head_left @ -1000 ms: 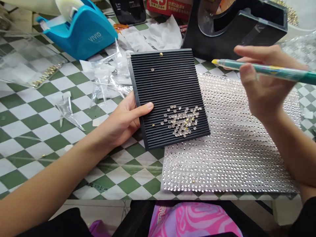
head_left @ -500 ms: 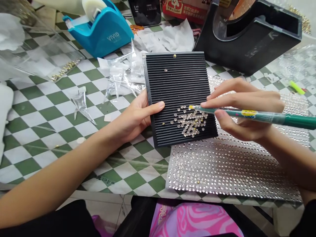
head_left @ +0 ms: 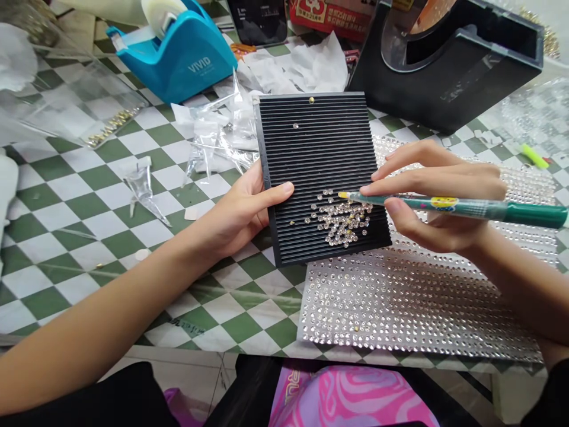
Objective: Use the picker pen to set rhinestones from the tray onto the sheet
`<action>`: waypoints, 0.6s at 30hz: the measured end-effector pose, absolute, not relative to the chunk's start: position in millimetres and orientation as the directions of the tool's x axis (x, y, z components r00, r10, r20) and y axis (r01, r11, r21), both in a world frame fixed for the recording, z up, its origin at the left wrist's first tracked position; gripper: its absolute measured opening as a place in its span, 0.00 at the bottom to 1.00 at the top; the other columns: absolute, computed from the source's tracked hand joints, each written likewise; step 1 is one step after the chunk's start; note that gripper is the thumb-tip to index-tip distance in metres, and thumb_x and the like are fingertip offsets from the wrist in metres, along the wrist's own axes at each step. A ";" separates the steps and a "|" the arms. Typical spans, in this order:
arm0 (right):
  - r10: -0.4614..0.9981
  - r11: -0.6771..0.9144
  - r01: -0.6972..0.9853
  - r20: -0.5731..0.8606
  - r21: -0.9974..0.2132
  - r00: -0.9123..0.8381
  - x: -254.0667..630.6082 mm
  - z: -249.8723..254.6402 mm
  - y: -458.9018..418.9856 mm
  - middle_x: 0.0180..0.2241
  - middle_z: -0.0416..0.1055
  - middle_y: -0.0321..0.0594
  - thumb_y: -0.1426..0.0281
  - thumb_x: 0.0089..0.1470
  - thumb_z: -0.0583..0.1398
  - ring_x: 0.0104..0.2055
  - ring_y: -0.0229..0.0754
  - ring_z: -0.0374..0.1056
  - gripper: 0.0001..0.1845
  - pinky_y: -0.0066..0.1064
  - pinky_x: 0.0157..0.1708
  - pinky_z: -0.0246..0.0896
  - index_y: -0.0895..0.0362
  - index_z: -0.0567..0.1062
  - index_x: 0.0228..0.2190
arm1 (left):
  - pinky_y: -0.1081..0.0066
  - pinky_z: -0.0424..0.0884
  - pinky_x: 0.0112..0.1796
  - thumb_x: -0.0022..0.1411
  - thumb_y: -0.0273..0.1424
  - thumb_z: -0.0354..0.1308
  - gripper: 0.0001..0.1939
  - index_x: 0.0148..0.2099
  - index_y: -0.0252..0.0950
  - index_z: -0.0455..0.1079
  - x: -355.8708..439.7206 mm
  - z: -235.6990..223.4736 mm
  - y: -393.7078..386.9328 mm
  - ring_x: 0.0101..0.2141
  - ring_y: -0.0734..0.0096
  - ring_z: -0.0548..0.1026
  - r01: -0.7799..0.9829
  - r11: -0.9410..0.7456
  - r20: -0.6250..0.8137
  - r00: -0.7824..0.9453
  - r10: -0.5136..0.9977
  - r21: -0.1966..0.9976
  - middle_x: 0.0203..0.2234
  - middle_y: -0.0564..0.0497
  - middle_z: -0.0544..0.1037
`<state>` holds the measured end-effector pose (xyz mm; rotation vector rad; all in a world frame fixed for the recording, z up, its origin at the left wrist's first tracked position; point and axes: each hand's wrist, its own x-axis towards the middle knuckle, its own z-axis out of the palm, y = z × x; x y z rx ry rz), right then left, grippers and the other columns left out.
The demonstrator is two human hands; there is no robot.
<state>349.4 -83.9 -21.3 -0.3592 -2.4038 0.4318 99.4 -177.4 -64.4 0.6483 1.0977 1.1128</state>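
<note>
The desk [head_left: 249, 326] is covered in green and white checks, and along its near edge, toward the right, a sheet of stones [head_left: 400, 308] is laid. Farther from that edge, a black tape dispenser [head_left: 435, 95] is set to the right and a blue tape dispenser [head_left: 186, 65] to the left. Between them and the near edge, a black tray [head_left: 320, 148] is held over the desk, with the sheet's far left corner hidden behind it. The tray's left edge is grasped by the left hand [head_left: 242, 207], the thumb laid on the face and the other fingers tucked beneath. Between thumb and fingers of the right hand [head_left: 457, 181] a pen [head_left: 480, 209] is gripped, its yellow tip held at the loose stones [head_left: 340, 222]; whether any is touched cannot be told. Because the tray is supported visibly at one side only, stones could be spilled over its near edge if the grip were tipped, or scattered if the tip were pushed too hard. The tray is thin, squarish and closely ridged; clear stones are clustered toward its near right corner, a few yellowish ones mixed in, and a single gold bead [head_left: 312, 100] is lodged by its far edge.
</note>
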 end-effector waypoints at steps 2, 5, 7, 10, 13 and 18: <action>0.359 0.907 0.140 0.557 -0.396 -0.748 350.2 -21.0 -83.6 0.33 0.79 0.38 0.73 0.58 0.60 0.36 0.40 0.77 0.10 0.34 0.34 0.75 0.50 0.82 0.36 | 0.55 0.81 0.51 0.59 0.34 0.72 0.29 0.61 0.38 0.69 100.0 -63.6 -177.3 0.59 0.44 0.75 -0.365 0.360 -0.374 0.034 0.927 0.859 0.57 0.45 0.79; 0.353 0.908 0.129 0.565 -0.397 -0.745 350.9 -21.1 -83.0 0.33 0.79 0.38 0.74 0.57 0.61 0.36 0.40 0.76 0.10 0.34 0.35 0.75 0.51 0.82 0.37 | 0.55 0.80 0.52 0.59 0.34 0.72 0.30 0.61 0.39 0.69 101.1 -62.4 -177.2 0.60 0.44 0.75 -0.369 0.359 -0.371 0.042 0.928 0.857 0.58 0.45 0.79; 0.357 0.907 0.132 0.567 -0.399 -0.742 350.6 -21.6 -82.8 0.33 0.79 0.38 0.74 0.57 0.61 0.36 0.40 0.76 0.10 0.35 0.34 0.74 0.51 0.82 0.37 | 0.57 0.81 0.51 0.58 0.35 0.73 0.31 0.61 0.38 0.68 101.6 -61.9 -176.9 0.60 0.44 0.74 -0.381 0.356 -0.363 0.056 0.930 0.853 0.58 0.45 0.78; 0.366 0.905 0.145 0.556 -0.401 -0.746 349.6 -21.7 -84.1 0.32 0.79 0.36 0.74 0.58 0.60 0.35 0.41 0.76 0.11 0.36 0.35 0.75 0.49 0.82 0.36 | 0.60 0.82 0.49 0.54 0.33 0.75 0.34 0.60 0.38 0.67 101.9 -61.8 -176.1 0.61 0.44 0.74 -0.400 0.353 -0.354 0.074 0.932 0.846 0.59 0.46 0.78; 0.384 0.897 0.156 0.555 -0.413 -0.738 349.8 -19.6 -85.8 0.32 0.79 0.36 0.74 0.58 0.60 0.35 0.41 0.76 0.11 0.37 0.37 0.75 0.49 0.82 0.36 | 0.62 0.82 0.48 0.54 0.33 0.75 0.34 0.60 0.38 0.67 102.1 -62.4 -175.5 0.60 0.44 0.74 -0.402 0.347 -0.344 0.081 0.935 0.847 0.59 0.47 0.78; 0.461 0.880 0.209 0.659 -0.428 -0.594 355.1 -21.0 -73.1 0.31 0.81 0.39 0.75 0.57 0.62 0.34 0.43 0.75 0.10 0.38 0.35 0.71 0.54 0.84 0.35 | 0.62 0.82 0.47 0.56 0.36 0.75 0.32 0.59 0.38 0.68 102.1 -63.1 -176.1 0.60 0.44 0.74 -0.382 0.345 -0.344 0.072 0.936 0.857 0.59 0.47 0.78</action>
